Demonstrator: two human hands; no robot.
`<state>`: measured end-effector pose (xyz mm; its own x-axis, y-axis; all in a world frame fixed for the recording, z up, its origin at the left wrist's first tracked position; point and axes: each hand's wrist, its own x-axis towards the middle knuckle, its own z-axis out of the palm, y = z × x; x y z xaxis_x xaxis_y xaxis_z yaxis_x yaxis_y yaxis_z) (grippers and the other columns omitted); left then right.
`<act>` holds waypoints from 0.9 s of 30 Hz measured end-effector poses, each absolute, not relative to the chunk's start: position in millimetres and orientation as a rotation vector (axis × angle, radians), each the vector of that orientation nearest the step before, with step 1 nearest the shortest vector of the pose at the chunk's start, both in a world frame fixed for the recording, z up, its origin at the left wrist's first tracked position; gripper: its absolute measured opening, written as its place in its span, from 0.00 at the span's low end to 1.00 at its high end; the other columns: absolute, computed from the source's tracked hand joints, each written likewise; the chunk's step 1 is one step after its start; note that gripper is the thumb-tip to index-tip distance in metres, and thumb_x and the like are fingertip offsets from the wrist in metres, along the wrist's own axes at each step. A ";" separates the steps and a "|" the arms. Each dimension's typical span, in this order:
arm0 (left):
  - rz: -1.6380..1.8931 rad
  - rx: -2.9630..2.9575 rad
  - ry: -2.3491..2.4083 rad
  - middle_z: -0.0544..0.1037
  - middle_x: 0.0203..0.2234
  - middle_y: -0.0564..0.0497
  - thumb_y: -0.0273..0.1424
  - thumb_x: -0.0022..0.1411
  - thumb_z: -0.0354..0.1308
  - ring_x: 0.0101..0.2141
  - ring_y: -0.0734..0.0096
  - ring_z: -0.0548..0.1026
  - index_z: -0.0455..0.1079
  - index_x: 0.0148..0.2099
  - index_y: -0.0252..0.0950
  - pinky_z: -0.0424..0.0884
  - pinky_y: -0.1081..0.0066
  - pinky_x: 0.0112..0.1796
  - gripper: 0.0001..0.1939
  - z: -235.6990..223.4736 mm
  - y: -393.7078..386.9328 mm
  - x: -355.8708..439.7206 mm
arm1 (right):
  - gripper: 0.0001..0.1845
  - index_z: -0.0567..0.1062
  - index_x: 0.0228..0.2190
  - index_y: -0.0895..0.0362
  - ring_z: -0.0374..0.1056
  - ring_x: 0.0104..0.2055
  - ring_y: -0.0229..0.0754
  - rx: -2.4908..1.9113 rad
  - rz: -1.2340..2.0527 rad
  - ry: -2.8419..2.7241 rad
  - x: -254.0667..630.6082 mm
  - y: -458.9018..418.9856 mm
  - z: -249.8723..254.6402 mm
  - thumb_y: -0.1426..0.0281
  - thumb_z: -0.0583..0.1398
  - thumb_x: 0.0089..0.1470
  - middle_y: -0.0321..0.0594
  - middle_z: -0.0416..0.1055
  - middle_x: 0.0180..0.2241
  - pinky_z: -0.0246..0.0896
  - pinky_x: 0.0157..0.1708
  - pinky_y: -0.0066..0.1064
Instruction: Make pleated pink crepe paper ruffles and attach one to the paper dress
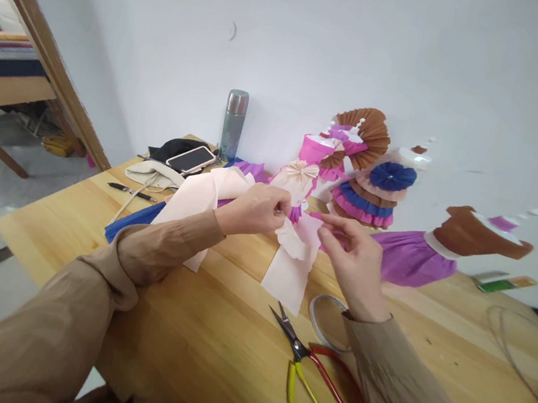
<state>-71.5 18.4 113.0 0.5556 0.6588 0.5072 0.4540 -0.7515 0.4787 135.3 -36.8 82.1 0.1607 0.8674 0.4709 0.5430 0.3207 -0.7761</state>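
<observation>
A strip of pale pink crepe paper (288,278) hangs between my two hands, its lower end over the wooden table. My left hand (257,210) is closed in a pinch at the strip's upper left edge. On the right edge, the thumb and forefinger of my right hand (355,265) pinch the paper beside a bit of bright pink. A small ruffled pale piece (292,240) shows in front of the strip. Just behind my hands stands a paper dress figure (297,182) with a pink top and a fan-shaped bow; its lower part is partly hidden.
Scissors (297,348) with red and yellow handles lie nearest me, beside a roll of tape (329,322). More paper dresses (372,190) stand along the wall, one purple and brown (417,257) leaning right. Leftward are folded crepe paper (193,197), a phone (191,159), a pen (131,191) and a flask (233,125).
</observation>
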 end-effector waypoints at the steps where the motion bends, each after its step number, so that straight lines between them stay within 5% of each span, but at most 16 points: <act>1: 0.980 2.510 0.895 0.76 0.23 0.52 0.19 0.50 0.52 0.25 0.75 0.70 0.68 0.26 0.34 0.64 0.74 0.30 0.07 113.0 18.1 -71.2 | 0.15 0.80 0.38 0.54 0.74 0.43 0.50 -1.294 0.373 -1.595 131.4 -39.3 84.5 0.60 0.64 0.49 0.45 0.79 0.41 0.67 0.44 0.43; 5: 0.927 2.518 0.860 0.76 0.23 0.53 0.19 0.49 0.52 0.25 0.76 0.69 0.69 0.26 0.34 0.64 0.74 0.29 0.07 114.1 16.6 -68.1 | 0.11 0.80 0.33 0.53 0.74 0.46 0.52 -1.258 0.441 -1.716 116.7 -42.2 87.0 0.62 0.65 0.47 0.43 0.81 0.38 0.65 0.50 0.46; 14: 0.828 2.466 0.883 0.82 0.30 0.50 0.19 0.52 0.53 0.31 0.72 0.76 0.76 0.34 0.33 0.70 0.73 0.35 0.12 111.1 14.9 -67.4 | 0.09 0.74 0.21 0.54 0.71 0.29 0.44 -1.360 0.492 -1.698 112.9 -41.5 85.7 0.62 0.61 0.46 0.37 0.76 0.24 0.63 0.36 0.37; 20: 1.015 2.607 0.881 0.82 0.42 0.46 0.18 0.56 0.47 0.46 0.63 0.79 0.77 0.43 0.37 0.72 0.62 0.51 0.20 98.3 6.5 -61.8 | 0.10 0.72 0.20 0.55 0.66 0.26 0.39 -1.314 0.520 -1.659 116.5 -44.7 91.8 0.63 0.61 0.46 0.35 0.73 0.22 0.60 0.30 0.32; 27: 1.240 2.319 0.737 0.73 0.59 0.44 0.21 0.60 0.49 0.61 0.60 0.69 0.71 0.57 0.39 0.65 0.59 0.61 0.24 114.8 -2.4 -65.2 | 0.07 0.73 0.19 0.55 0.64 0.24 0.37 -1.378 0.684 -1.448 127.8 -55.9 108.6 0.66 0.64 0.40 0.35 0.72 0.21 0.59 0.26 0.29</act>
<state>-65.2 -2.4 114.8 0.4648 0.6207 0.6314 0.2583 -0.7772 0.5738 127.8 -55.9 108.6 0.1293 0.9549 0.2673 0.4000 0.1964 -0.8952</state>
